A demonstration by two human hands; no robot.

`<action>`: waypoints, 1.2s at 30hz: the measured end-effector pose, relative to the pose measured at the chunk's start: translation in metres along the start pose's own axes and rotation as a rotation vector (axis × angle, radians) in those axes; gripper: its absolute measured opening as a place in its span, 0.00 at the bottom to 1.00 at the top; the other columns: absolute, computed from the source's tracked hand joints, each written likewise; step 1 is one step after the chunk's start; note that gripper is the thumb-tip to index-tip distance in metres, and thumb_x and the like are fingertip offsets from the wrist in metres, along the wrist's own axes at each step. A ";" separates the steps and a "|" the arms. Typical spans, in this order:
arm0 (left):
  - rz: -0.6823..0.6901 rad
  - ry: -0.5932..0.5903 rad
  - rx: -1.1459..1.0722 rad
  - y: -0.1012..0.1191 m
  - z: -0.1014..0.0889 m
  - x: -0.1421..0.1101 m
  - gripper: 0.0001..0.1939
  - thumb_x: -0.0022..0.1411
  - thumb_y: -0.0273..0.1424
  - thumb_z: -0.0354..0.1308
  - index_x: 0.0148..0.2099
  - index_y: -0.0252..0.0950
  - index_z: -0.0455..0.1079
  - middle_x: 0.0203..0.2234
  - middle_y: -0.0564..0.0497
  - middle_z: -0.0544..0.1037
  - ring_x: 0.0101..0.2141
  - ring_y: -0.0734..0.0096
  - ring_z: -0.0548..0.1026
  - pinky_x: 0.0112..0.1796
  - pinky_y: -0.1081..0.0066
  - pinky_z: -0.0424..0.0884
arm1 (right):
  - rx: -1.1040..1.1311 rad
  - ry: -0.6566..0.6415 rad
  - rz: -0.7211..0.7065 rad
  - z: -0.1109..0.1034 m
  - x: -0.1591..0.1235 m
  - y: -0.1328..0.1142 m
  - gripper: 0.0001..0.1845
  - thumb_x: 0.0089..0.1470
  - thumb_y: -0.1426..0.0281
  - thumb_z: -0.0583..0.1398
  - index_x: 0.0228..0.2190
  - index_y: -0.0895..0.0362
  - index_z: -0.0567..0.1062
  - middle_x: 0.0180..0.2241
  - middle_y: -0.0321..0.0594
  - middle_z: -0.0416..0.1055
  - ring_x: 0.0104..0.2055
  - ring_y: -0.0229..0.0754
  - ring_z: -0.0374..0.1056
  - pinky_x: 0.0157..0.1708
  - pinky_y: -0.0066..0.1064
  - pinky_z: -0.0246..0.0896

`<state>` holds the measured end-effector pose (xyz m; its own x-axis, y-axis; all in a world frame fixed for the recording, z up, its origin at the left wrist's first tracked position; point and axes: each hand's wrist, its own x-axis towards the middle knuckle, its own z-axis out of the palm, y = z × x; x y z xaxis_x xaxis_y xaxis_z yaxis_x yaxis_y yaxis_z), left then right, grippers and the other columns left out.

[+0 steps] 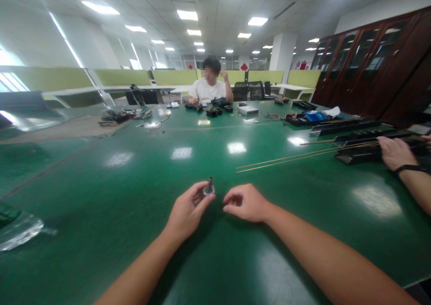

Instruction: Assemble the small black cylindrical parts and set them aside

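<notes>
My left hand [190, 208] grips a small stepped metal fitting [209, 188] between thumb and fingers. The fitting stands upright, with a round, wider base and a narrow dark stem pointing up. Just to its right, my right hand [245, 202] hovers low over the green tabletop [161, 170], touching nothing that I can see. Its fingers are loosely curled, with a small gap between thumb and forefinger. Both hands are near the middle of the view, a short distance apart.
Thin brass-coloured rods [269, 163] extend across the right side from black channels [357, 154], where a co-worker's hand [397, 152] rests. Clear plastic [23, 231] lies at left. Across the table sits another person [208, 87] behind black parts [213, 111] and a white box [248, 110].
</notes>
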<state>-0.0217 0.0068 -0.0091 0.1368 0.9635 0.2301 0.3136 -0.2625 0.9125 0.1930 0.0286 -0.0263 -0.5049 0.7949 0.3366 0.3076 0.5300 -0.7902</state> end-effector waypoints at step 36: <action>0.324 0.005 0.536 0.002 -0.011 -0.005 0.22 0.59 0.38 0.63 0.55 0.40 0.69 0.44 0.47 0.78 0.42 0.62 0.77 0.48 0.62 0.74 | 0.004 0.078 0.053 -0.001 0.000 -0.002 0.17 0.49 0.69 0.66 0.43 0.56 0.76 0.30 0.37 0.77 0.28 0.38 0.71 0.30 0.27 0.64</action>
<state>-0.0323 0.0023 -0.0049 0.2999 0.8304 0.4695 0.6851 -0.5300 0.4998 0.1930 0.0283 -0.0243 -0.4236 0.8423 0.3333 0.3287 0.4858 -0.8099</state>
